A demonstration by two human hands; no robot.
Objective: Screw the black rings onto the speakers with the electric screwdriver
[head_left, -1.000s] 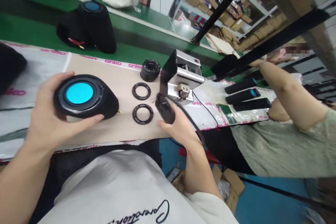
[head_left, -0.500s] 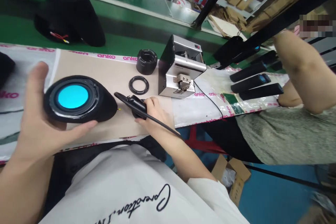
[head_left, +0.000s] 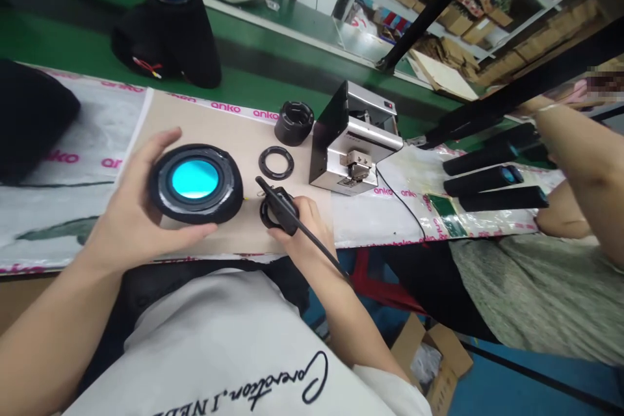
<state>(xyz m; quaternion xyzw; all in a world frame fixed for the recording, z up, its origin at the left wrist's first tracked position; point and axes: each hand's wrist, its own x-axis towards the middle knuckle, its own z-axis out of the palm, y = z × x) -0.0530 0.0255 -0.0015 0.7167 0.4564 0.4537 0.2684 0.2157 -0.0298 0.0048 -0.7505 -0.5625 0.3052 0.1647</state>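
My left hand (head_left: 129, 214) is wrapped round the near left side of a black speaker (head_left: 195, 181) with a bright blue centre, thumb and fingers spread along its edge. My right hand (head_left: 305, 227) grips a black hand tool (head_left: 283, 211) with a black cord running back over my forearm. Beneath that tool a black ring shows in part. Just above my right hand a flat black ring (head_left: 276, 162) lies on the beige mat (head_left: 168, 117), and beyond it stands a stack of black rings (head_left: 294, 123).
A silver machine (head_left: 358, 136) stands right of the mat. Black fabric-covered speakers (head_left: 168, 32) sit on the green belt (head_left: 244, 58). Another black piece (head_left: 36, 120) is at left. At right, a person's arm (head_left: 580, 156) is near several black cylinders (head_left: 502, 201).
The view has shifted, moving the scene rightward. My left hand and the speaker have turned so the blue face points more upward. My right hand still holds the tool.
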